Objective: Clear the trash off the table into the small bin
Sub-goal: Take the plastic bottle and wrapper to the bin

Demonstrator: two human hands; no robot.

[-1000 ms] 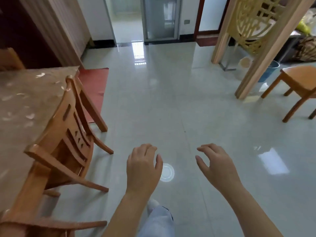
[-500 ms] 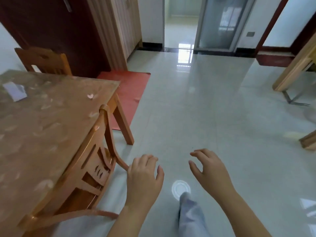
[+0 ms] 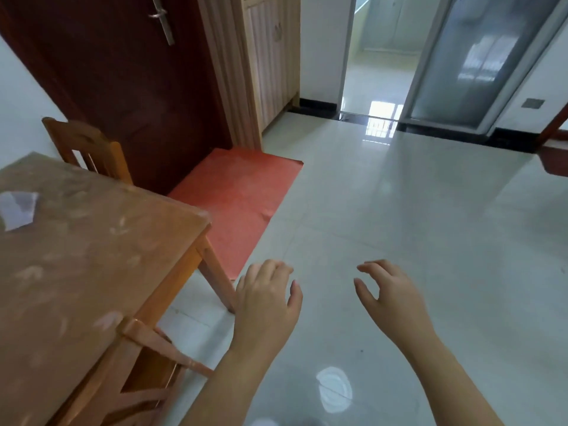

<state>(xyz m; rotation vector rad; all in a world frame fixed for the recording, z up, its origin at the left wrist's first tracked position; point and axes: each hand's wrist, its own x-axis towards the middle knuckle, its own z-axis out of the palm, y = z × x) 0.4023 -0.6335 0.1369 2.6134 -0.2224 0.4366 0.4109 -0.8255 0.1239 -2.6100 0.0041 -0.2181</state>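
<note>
A wooden table [image 3: 76, 272] with a glossy patterned top fills the left side. A pale, crumpled piece of paper or plastic [image 3: 17, 209] lies on it at the far left edge. My left hand [image 3: 266, 302] hovers over the floor just right of the table's corner leg, fingers loosely curled and apart, holding nothing. Further right, also above the floor, my right hand [image 3: 388, 298] is empty with its fingers spread. No bin is in view.
A wooden chair [image 3: 147, 361] is tucked under the table's near side and another chair [image 3: 89, 149] stands behind the table. A red mat [image 3: 242, 198] lies before a dark door [image 3: 129, 81]. Shiny tiled floor [image 3: 415, 226] stretches toward an open doorway [image 3: 381, 75].
The view has swung left and upward: the table now fills more of the left side and the scrap on it shows. Both hands stay empty in front of me.
</note>
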